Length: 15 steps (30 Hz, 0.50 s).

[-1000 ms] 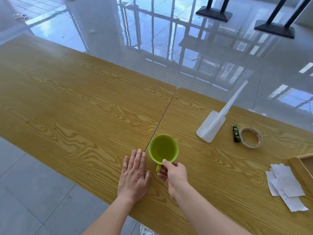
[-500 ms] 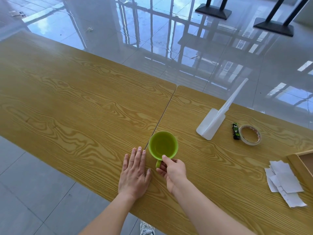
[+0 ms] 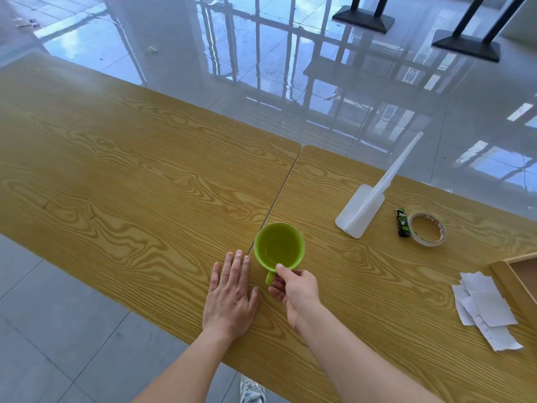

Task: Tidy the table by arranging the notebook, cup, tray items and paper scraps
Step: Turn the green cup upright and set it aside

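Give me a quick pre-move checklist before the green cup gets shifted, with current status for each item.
1. Grip on cup: right hand pinches the handle of the green cup, thumb on the rim. Ok.
2. Cup upright on the table: ok.
3. Cup contents: inside looks uniformly green; liquid or empty, cannot tell.
4. Left hand lies flat on the table just left of the cup, fingertips near its wall. Not ok if the cup goes left.
5. Path to the right: white stand, tape roll and paper scraps all sit apart from the cup. Ok.
6. Wooden tray: only a corner in view; room inside, cannot tell.
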Each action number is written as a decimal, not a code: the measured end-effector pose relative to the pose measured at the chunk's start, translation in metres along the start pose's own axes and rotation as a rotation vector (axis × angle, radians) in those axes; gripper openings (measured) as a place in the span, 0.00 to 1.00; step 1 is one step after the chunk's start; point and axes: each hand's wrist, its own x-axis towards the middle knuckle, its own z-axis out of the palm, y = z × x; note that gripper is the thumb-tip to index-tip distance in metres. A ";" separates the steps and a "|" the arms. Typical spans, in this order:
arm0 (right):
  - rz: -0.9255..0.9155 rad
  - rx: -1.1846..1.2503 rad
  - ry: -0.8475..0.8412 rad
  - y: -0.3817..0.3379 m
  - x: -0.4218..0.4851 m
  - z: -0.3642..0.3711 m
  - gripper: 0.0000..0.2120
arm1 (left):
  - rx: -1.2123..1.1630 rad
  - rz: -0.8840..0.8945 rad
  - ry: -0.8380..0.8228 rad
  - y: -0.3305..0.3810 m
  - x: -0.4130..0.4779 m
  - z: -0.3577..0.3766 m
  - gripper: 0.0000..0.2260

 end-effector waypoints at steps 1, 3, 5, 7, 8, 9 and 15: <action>-0.001 -0.001 -0.002 0.000 0.000 0.000 0.11 | -0.002 -0.001 0.000 0.000 0.000 0.000 0.32; 0.000 -0.005 -0.006 -0.001 0.000 0.001 0.12 | -0.002 -0.001 -0.003 -0.001 -0.001 0.000 0.32; -0.003 -0.009 -0.010 -0.003 0.000 0.001 0.11 | -0.002 -0.002 -0.003 -0.001 -0.001 0.001 0.32; -0.008 -0.010 -0.013 -0.004 0.001 0.000 0.11 | -0.013 -0.004 -0.001 -0.001 0.000 0.000 0.32; -0.010 -0.010 -0.016 -0.004 0.001 0.000 0.11 | -0.013 -0.004 -0.003 -0.001 0.000 0.000 0.31; -0.011 -0.009 -0.019 -0.004 0.001 -0.001 0.11 | -0.008 -0.004 -0.006 0.000 0.000 0.000 0.31; -0.015 -0.015 -0.034 -0.003 -0.001 -0.006 0.10 | -0.015 -0.001 -0.019 0.000 0.000 -0.002 0.32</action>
